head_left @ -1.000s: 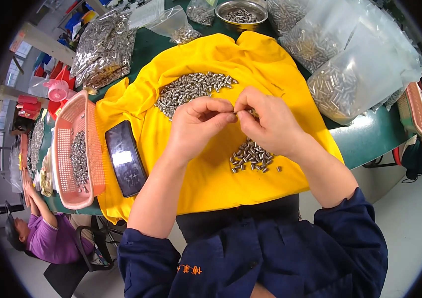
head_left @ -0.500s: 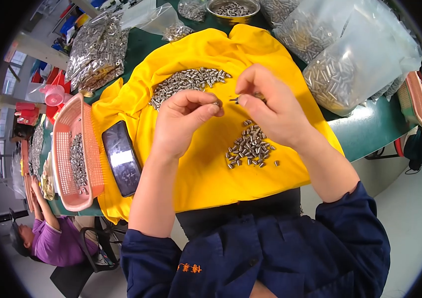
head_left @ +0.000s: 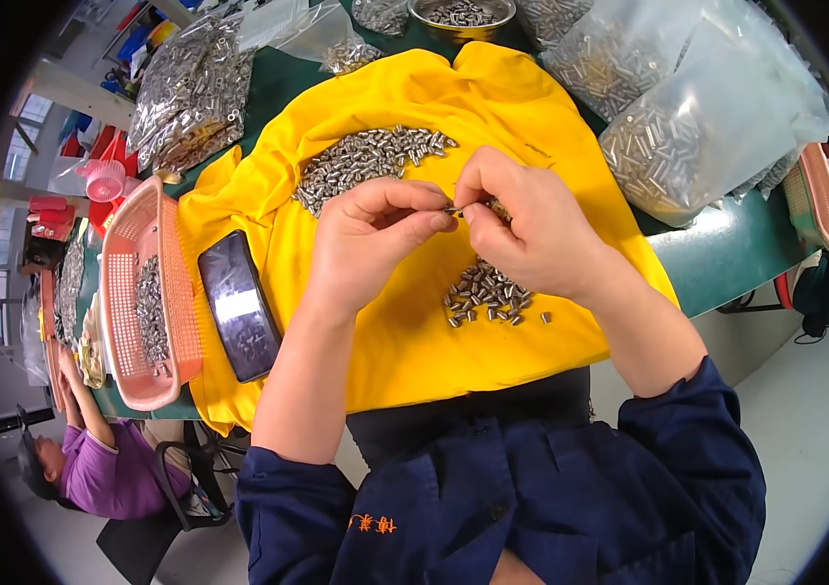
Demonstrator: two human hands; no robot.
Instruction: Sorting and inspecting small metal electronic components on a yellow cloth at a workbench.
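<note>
My left hand [head_left: 375, 239] is closed in a pinch, with a small metal piece mostly hidden between thumb and fingers. Facing it, my right hand [head_left: 531, 229] pinches a thin, dark, pin-like piece [head_left: 455, 211] whose tip meets the left fingertips. Something brass-coloured shows faintly inside the right hand's curled fingers. Both hands are above a yellow cloth [head_left: 404, 361]. Behind the left hand lies a wide pile of small metal cylinders [head_left: 366, 161]. A smaller pile of short metal pieces [head_left: 487, 292] sits below the right hand, partly covered by it.
Left of the cloth's middle lies a black phone [head_left: 239, 307], beside a pink basket [head_left: 185, 341] holding metal parts. Clear bags of metal parts [head_left: 653, 161] stand at the right, another bag [head_left: 195, 97] at far left. A metal bowl [head_left: 463, 31] is behind. A person in purple [head_left: 117, 473] sits at left.
My right hand has moved slightly left and down, bringing the dark pin-like piece up to the left fingertips. The gap between the two hands has closed.
</note>
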